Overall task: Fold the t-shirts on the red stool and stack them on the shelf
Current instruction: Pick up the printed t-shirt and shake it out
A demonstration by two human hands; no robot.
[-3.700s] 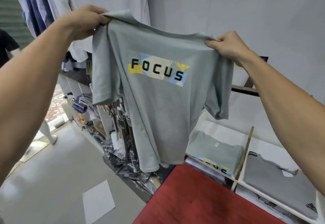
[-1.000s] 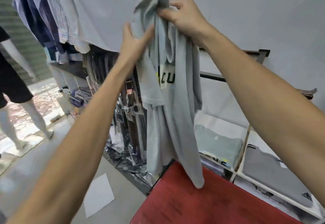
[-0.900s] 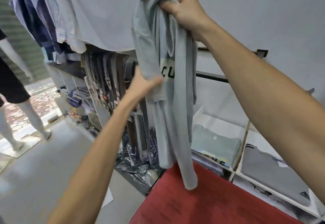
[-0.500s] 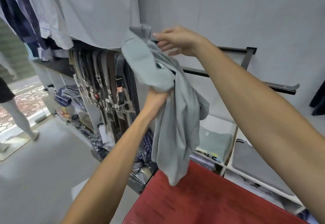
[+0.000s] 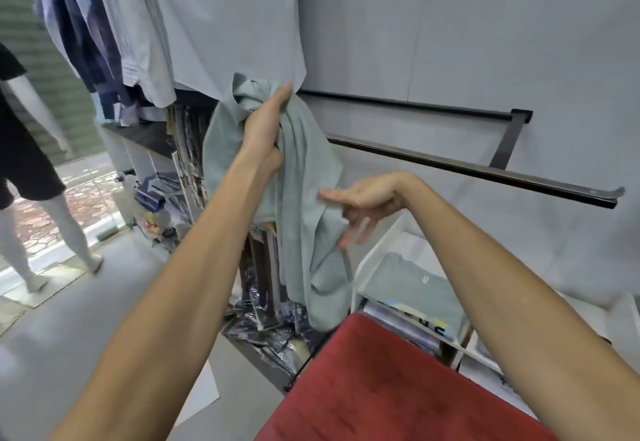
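T-shirt (image 5: 304, 205) in left hand (image 5: 265, 132); right hand (image 5: 367, 201) spread.

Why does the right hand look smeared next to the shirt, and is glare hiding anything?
Head view: right hand fingers are motion-blurred, open beside the grey-green t-shirt; left hand gripping it stays sharp. Lighting is even with no glare; the wide lens bows the wall rail.

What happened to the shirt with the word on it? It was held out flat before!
The grey-green t-shirt went from spread wide between both hands to a bunched hanging bundle. The right hand let go of its shoulder and dropped lower, open, touching the cloth's side. The left hand now grips the gathered top alone. The red stool stays bare, and the folded shirt on the white shelf hasn't moved.
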